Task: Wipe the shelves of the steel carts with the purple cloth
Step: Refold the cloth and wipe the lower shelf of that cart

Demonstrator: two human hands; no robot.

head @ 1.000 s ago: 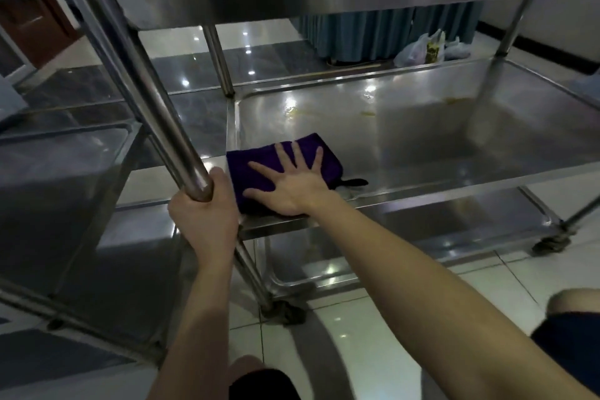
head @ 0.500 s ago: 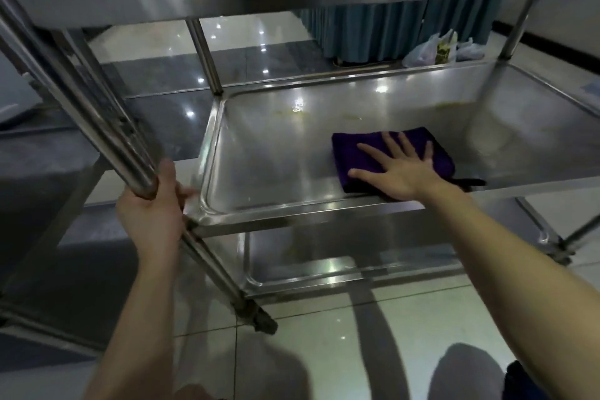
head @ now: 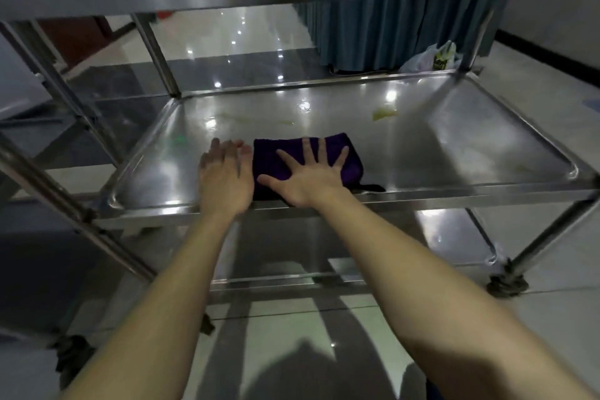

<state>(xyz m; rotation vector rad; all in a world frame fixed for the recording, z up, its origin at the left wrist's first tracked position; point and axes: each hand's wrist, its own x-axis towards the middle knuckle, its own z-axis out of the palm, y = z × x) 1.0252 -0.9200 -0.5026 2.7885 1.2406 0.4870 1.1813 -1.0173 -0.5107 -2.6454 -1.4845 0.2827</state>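
Purple cloth (head: 269, 157) lies folded near the front edge of the cart's middle shelf (head: 422, 187), about midway along it. Wiping looks only partway done: a yellowish scrap (head: 384, 113) and smears (head: 285, 122) lie towards the far edge, and I cannot judge the other shelves. Right hand (head: 308, 178) has its grip fully open, fingers spread flat on the cloth; left hand (head: 225, 175), blurred, lies flat and open just beside the cloth's left edge, holding nothing

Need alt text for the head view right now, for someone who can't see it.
The right hand presses a folded purple cloth flat on the steel cart's middle shelf, near its front edge. The left hand is open beside the cloth; yellowish smears show farther back.
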